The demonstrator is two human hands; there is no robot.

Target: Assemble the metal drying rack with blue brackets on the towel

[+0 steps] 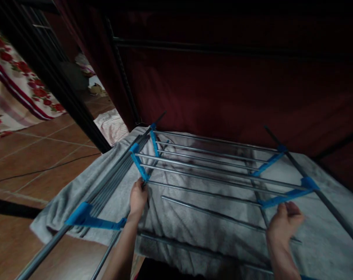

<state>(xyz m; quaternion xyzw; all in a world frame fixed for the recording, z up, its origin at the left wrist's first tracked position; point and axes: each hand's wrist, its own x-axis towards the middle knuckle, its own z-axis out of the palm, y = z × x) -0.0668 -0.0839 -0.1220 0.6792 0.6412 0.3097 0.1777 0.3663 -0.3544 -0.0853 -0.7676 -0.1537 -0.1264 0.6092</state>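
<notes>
A frame of metal tubes and blue plastic brackets lies in front of me. My left hand (139, 198) is closed around a tube just below the left blue bracket (139, 162). My right hand (285, 223) has its fingers curled against the lower edge of the right blue bracket (290, 196); what they grip, if anything, is hidden. Several thin metal rods (205, 169) run crosswise between the left and right brackets. A loose rod (211, 212) lies nearer to me, its left end free. Another blue bracket (96, 221) joins the tubes at the lower left.
Grey cloth (223, 241) lies under the frame, with a bundle of tubes (115, 179) on its left. Dark red fabric (237, 93) hangs behind. A black post (68, 97) slants on the left. A cable (48, 169) crosses the tiled floor (62, 155).
</notes>
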